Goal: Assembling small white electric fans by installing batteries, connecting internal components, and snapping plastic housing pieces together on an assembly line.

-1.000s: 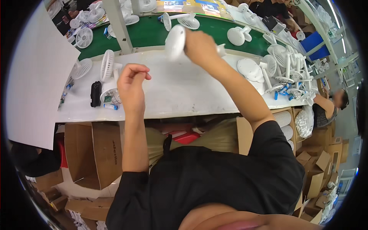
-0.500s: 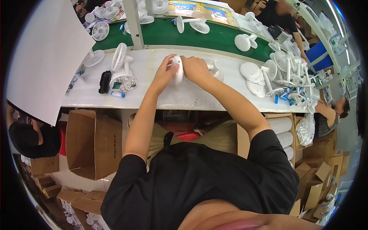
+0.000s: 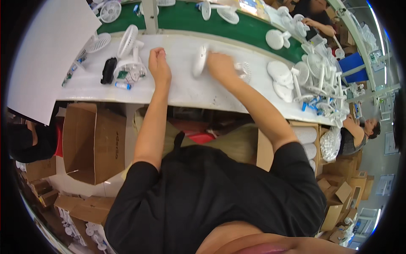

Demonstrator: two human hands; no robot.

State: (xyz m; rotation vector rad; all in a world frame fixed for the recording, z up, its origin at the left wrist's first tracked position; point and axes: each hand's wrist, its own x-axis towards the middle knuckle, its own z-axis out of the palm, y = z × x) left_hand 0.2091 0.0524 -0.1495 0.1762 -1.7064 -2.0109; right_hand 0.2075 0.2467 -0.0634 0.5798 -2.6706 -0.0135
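Observation:
Over the white tabletop, my right hand is closed on a small white desk fan. Its round base stands edge-on at the left of the hand, blurred by motion, and its caged head shows to the right. My left hand is apart from this fan, its fingers curled together; whatever they may hold is hidden. Left of that hand stands another white fan, its base opened to show a green circuit board. A blue battery cell and a black object lie beside it.
White round covers are piled at the right, next to crowded fans with blue cells. A green conveyor belt runs behind the table. A large white sheet blocks the left. Open cardboard box stands below; co-workers sit around.
My left hand has come off the fan's base and moved left with its fingers curled. My right hand still holds the fan, now slightly farther right. The whole view has shifted a little.

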